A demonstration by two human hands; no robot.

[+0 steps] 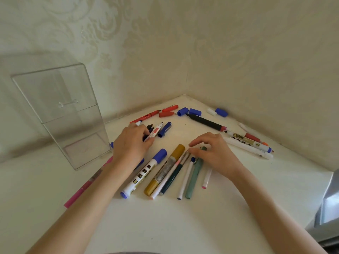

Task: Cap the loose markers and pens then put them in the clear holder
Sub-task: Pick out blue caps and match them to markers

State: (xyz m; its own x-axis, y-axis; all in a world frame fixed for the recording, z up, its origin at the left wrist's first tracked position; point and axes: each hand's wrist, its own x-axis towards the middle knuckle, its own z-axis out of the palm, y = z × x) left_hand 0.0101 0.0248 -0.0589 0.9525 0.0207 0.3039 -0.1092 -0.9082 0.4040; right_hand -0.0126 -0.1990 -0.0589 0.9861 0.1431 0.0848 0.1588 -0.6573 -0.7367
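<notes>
The left hand (131,143) grips two uncapped markers (155,132) beside the upright clear holder (60,110). The right hand (214,154) lies bent-fingered over the row of capped pens (165,173) on the desk (183,226) — pinching or not, I cannot tell — with loose caps (189,111) beyond.

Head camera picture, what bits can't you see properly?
Head view:
White marker with red label: lower end wrapped by left hand.
Thin white pink-tipped pen: upper part under right hand; whether its fingers pinch anything is unclear.
Long pink marker: far end behind left forearm.
Grey metal object: cut by right edge.
Blue-capped white marker: print too small.
</notes>
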